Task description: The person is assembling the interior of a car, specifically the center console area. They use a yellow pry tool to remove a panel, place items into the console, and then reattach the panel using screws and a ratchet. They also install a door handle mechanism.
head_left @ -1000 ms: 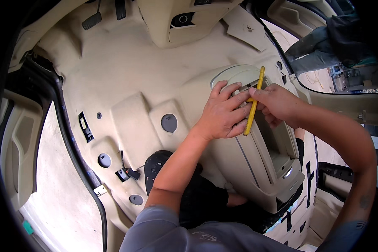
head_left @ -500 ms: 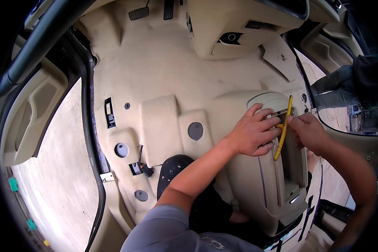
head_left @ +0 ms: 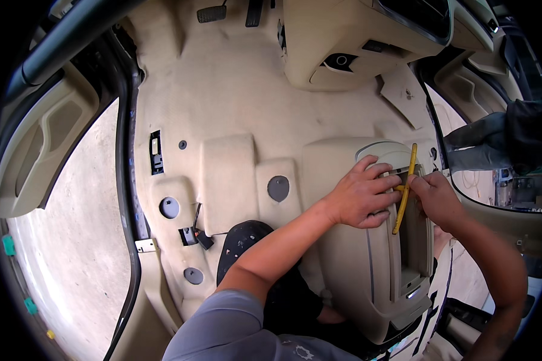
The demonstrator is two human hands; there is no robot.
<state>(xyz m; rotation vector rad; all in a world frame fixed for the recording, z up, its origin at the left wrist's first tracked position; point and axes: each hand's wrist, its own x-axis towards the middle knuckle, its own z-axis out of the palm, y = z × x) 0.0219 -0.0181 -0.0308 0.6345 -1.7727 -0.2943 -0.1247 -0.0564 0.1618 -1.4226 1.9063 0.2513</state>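
A beige centre console box [head_left: 337,240] with a long open recess [head_left: 412,253] stands in front of me on the right. My left hand [head_left: 362,194] lies palm down over the recess's left edge, fingers spread. Pinched between the thumb and curled fingers of my right hand [head_left: 435,197] is a yellow T-handled tool [head_left: 403,204], its long bar slanting across the recess. The tool's short stem points left toward my left fingertips; its end is hidden there.
Beige moulded carpet [head_left: 253,102] covers the vehicle floor, with a loose black connector [head_left: 205,239] on a cable. The dashboard's lower part [head_left: 325,60] overhangs ahead, and pedals [head_left: 211,14] sit at the far left. Another person's legs [head_left: 476,141] show outside the right door opening.
The yellow tool's bar has turned slightly more upright, with my right hand still on it. My left hand keeps its place on the console. The whole view has shifted a little.
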